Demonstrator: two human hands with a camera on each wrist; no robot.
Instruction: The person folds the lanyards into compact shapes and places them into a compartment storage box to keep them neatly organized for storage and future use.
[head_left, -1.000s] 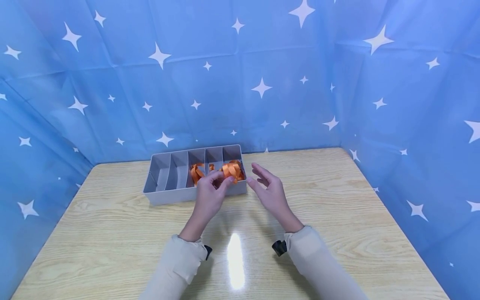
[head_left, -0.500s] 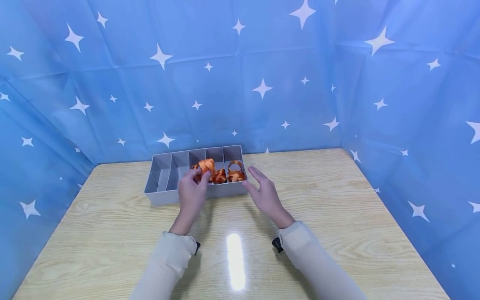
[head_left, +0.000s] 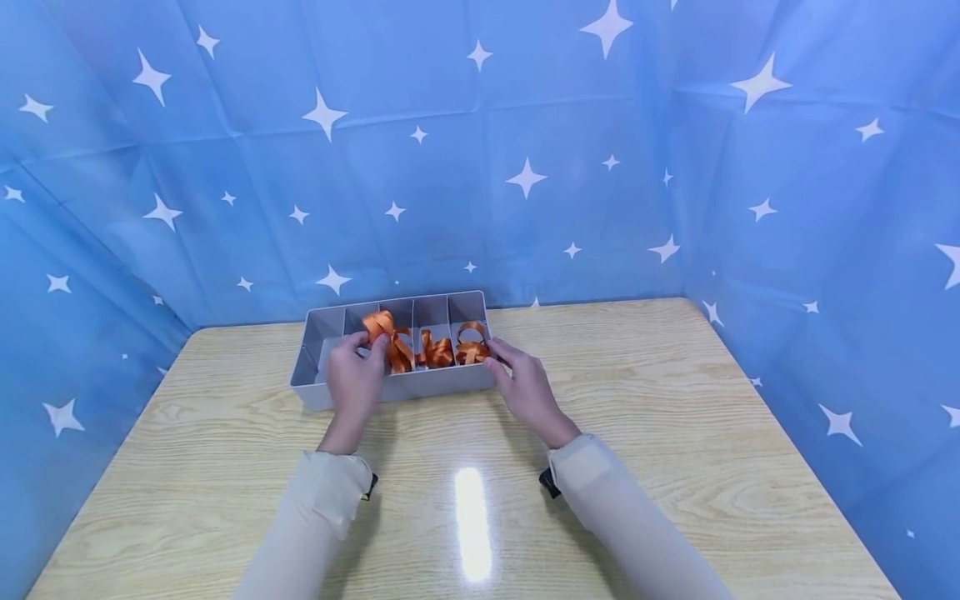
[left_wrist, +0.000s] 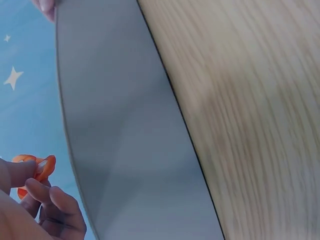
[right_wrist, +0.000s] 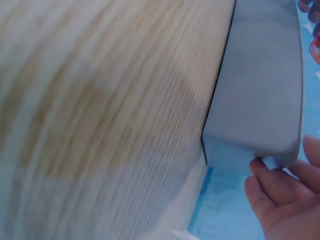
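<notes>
In the head view, a grey divided box point(head_left: 420, 385) lies lengthwise on the table. My left hand point(head_left: 354, 375) pinches a coiled orange ribbon point(head_left: 378, 323) between thumb and fingers, over the box's second compartment from the left. The left wrist view shows this ribbon point(left_wrist: 47, 167) above the rim, at the fingertips. At the box's right front corner, my right hand point(head_left: 528, 390) holds the edge, fingers against the end wall and thumb near the rim. More orange ribbons lie in the three right compartments: one ribbon point(head_left: 401, 352), a middle ribbon point(head_left: 437, 352) and a right-hand ribbon point(head_left: 472, 352).
The box stands near the back of a light wood-grain table point(head_left: 675, 433). Behind and beside it hangs a blue curtain point(head_left: 570, 208) with white stars. The leftmost compartment point(head_left: 321, 337) shows its bare grey floor. A bright reflection lies on the tabletop in front.
My left hand has carried the coiled ribbon leftward, from above the right end of the box to its second compartment. My right hand has closed in on the box's right front corner.
</notes>
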